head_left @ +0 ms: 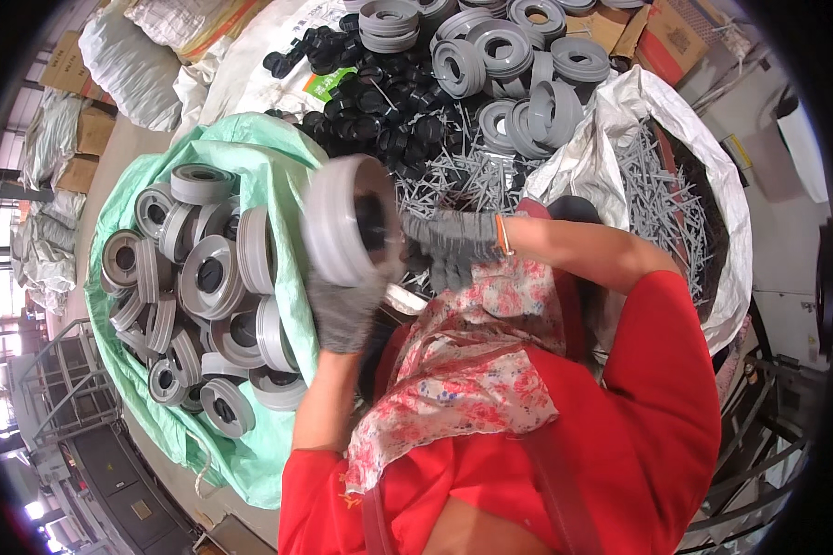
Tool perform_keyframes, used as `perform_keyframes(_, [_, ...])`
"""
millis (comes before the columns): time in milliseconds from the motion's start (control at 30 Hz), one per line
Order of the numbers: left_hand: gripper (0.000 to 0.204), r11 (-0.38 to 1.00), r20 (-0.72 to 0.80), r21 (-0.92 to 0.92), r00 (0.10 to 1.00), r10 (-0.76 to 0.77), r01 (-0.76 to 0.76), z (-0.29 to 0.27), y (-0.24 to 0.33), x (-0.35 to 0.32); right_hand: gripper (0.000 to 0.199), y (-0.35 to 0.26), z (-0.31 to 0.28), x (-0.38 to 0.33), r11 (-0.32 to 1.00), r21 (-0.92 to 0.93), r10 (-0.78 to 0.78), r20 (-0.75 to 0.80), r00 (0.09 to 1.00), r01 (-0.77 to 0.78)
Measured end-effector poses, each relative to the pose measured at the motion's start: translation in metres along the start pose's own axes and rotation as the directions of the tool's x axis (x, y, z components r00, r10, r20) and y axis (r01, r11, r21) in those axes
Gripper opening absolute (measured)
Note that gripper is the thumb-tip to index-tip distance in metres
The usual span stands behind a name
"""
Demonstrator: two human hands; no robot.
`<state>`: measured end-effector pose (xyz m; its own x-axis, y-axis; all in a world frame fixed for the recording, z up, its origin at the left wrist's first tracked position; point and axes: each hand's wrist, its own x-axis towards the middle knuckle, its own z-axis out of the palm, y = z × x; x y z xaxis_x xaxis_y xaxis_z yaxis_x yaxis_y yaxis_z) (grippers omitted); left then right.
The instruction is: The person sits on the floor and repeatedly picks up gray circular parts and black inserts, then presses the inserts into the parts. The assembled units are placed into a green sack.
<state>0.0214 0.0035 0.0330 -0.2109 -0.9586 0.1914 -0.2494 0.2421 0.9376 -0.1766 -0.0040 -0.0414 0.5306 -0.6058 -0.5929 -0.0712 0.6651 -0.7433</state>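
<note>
My left hand (pixel 345 310), in a dark grey knit glove, is wrapped round the lower side of a grey plastic ring (pixel 331 220). Motion blurs the ring, which is tilted up on its side, and a black plastic insert (pixel 370 225) shows in its opening. Just right of the ring is my right hand (pixel 455 248), gloved alike, with its fingers loosely apart and pointing left and down. Whether its fingertips touch the ring I cannot tell. An orange band circles the right wrist.
At left, a green sack (pixel 296 268) holds several grey rings with black inserts. Ahead lie black plastic parts (pixel 379 111), loose grey sticks (pixel 463 166) and stacked grey rings (pixel 504 51). More sticks fill a white sack (pixel 727 185) at right. A floral apron (pixel 453 388) covers my lap.
</note>
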Motion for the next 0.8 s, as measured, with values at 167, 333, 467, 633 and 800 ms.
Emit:
perform_keyframes(167, [0.077, 0.634, -0.323, 0.742, 0.714, 0.621, -0.216, -0.081, 0.011, 0.095, 0.04, 0.021, -0.132, 0.051, 0.159, -0.952, -0.569, -0.306, 0.763, -0.263])
perform_keyframes(333, [0.057, 0.815, -0.169, 0.287, 0.811, 0.56, -0.503, -0.068, 0.004, 0.094, 0.041, 0.056, -0.246, 0.087, -0.031, -0.714, -0.418, -0.626, 0.658, -0.7])
perform_keyframes(467, [0.058, 0.962, 0.029, 0.262, 0.997, 0.071, -0.076, -0.019, -0.038, 0.064, 0.054, 0.097, -0.295, 0.11, -0.15, -0.681, -0.333, -0.648, 0.685, -0.717])
perform_keyframes(633, [0.055, 0.87, 0.374, 0.411, 0.921, 0.11, -0.271, 0.012, -0.082, 0.061, 0.057, 0.09, -0.295, 0.135, -0.13, -0.58, -0.184, -0.783, 0.594, -0.804])
perform_keyframes(800, [0.061, 0.808, 0.551, 0.402, 0.818, 0.163, -0.431, 0.031, -0.092, 0.057, 0.061, 0.047, -0.265, 0.097, -0.13, -0.714, 0.011, -0.695, 0.719, -0.688])
